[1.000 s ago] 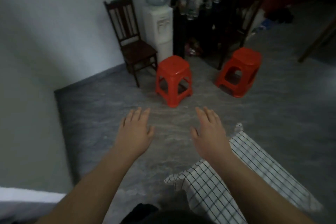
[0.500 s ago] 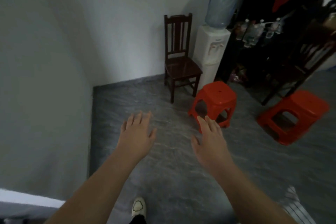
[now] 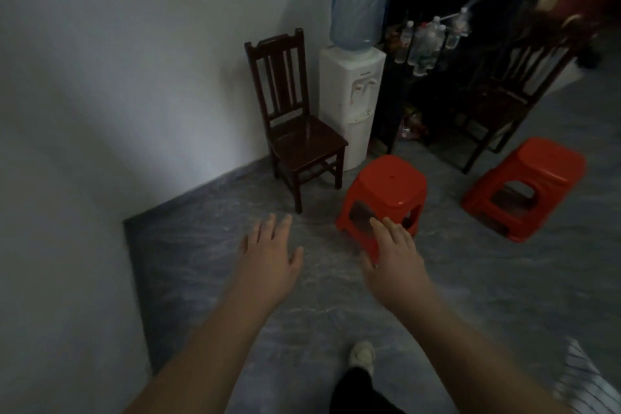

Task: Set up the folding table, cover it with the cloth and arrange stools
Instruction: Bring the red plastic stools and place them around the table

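Two red plastic stools stand on the grey floor: the nearer stool (image 3: 386,193) just beyond my right hand, the other stool (image 3: 527,185) further right. My left hand (image 3: 268,254) and my right hand (image 3: 393,255) are stretched out in front of me, palms down, fingers straight, holding nothing. My right hand's fingertips overlap the nearer stool's front edge in the picture; contact cannot be told. A corner of the black-and-white checked cloth (image 3: 581,380) shows at the bottom right edge.
A dark wooden chair (image 3: 295,131) stands against the white wall, with a water dispenser (image 3: 353,87) beside it. A dark shelf with bottles (image 3: 426,44) and a second dark chair (image 3: 510,101) stand behind the stools. My shoe (image 3: 363,355) is on the floor below.
The view has swung left and closed in on the stools. The nearer stool now sits right at my right hand's fingertips, and most of the checked cloth has left the frame.
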